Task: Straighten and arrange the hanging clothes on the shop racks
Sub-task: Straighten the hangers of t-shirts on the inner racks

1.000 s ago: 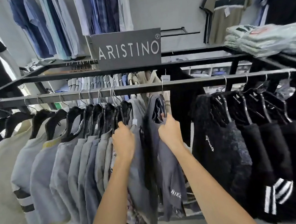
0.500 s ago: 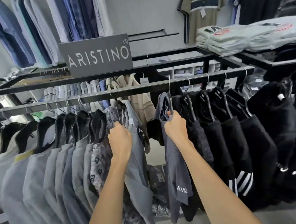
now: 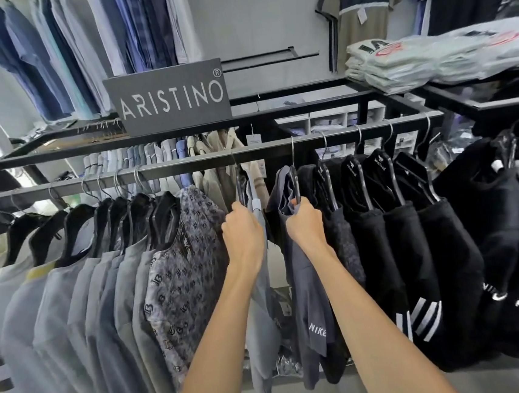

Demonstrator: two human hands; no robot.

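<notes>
A black rail point(image 3: 185, 168) carries hanging clothes: grey shirts point(image 3: 82, 308) and a patterned shirt point(image 3: 181, 283) on the left, black tops point(image 3: 415, 244) on the right. My left hand point(image 3: 242, 232) grips the shoulder of a light grey shirt point(image 3: 261, 332) on its hanger, just right of the patterned shirt. My right hand point(image 3: 305, 223) grips the black hanger of a dark grey Nike shirt point(image 3: 310, 305), pressed against the black tops. A narrow gap separates the two held shirts.
A grey ARISTINO sign point(image 3: 169, 98) stands on the rack's top frame. Folded bagged shirts point(image 3: 428, 56) are stacked at the upper right. Blue shirts point(image 3: 79, 49) hang on the back wall, with an olive polo point(image 3: 361, 12) to the right. More garments hang on the rack's far rail.
My left hand slid the light grey shirt to the right, away from the patterned shirt and toward the Nike shirt. The gap between the two held shirts narrowed. The view shifted slightly.
</notes>
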